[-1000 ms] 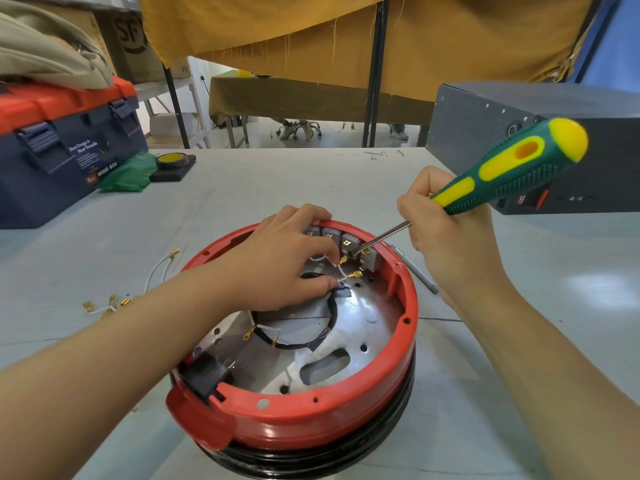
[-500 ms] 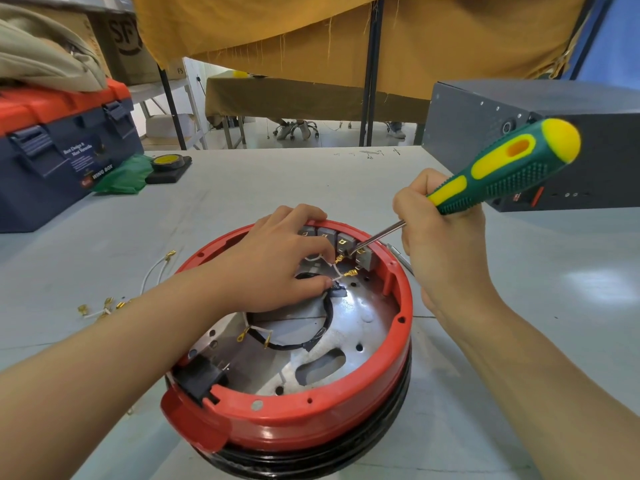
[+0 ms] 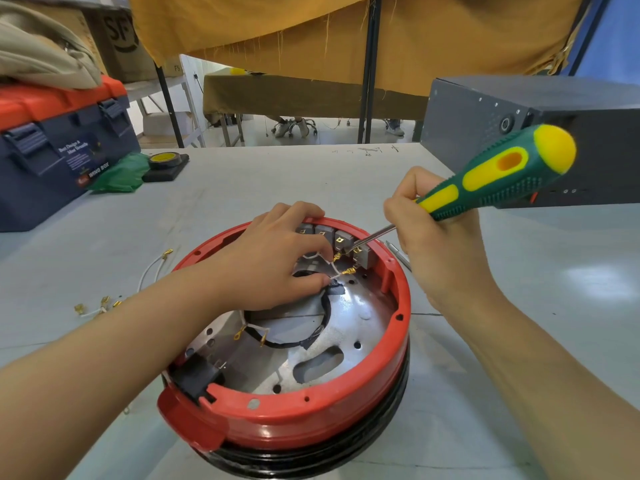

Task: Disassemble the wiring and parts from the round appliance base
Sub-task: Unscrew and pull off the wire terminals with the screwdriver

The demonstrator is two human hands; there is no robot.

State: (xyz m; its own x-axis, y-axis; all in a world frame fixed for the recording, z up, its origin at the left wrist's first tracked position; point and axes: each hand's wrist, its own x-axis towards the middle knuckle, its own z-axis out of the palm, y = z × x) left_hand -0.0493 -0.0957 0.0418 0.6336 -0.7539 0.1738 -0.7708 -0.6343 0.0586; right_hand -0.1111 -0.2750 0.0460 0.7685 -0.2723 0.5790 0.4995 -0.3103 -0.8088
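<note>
Gripping ribbed green-yellow screwdriver (image 3: 491,174), right hand (image 3: 436,244); left hand (image 3: 273,261) pinching thin white wire (image 3: 334,276) inside round red base (image 3: 298,414).

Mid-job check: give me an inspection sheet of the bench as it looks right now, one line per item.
Surface: grey table, a few small marks at the far edge.
Job's things: round red base on a black ring, open side up; grey terminal blocks at its far rim; black socket at the near rim.
Clutter: removed white wires with brass lugs left of the base; yellow tape roll; green cloth.
Hands: left hand pinches a white lead inside the base; right hand grips a green and yellow screwdriver, tip at the blocks.
Cables: black cable curving across the metal plate.
Surroundings: blue toolbox left, dark metal box right.
</note>
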